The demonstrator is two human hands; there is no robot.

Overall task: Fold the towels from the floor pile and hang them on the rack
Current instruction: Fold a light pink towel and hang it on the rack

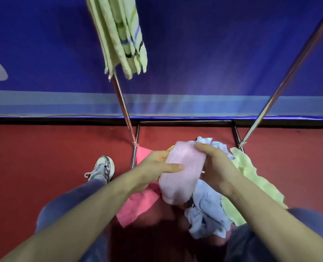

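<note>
A folded pale pink towel [181,173] is held between both hands above the floor pile. My left hand [157,165] grips its left edge, thumb stretched across the top. My right hand [217,165] grips its right edge with curled fingers. Below lie loose towels: a light blue one [208,210], a yellow-green one [251,176] and a bright pink one [136,205]. A folded green striped towel [123,35] hangs over the rack's left metal pole [123,108].
The rack's right pole [281,87] slants up to the top right, and its base bars [185,121] rest on the red floor by a blue banner wall [213,53]. My left shoe [102,169] stands left of the rack foot.
</note>
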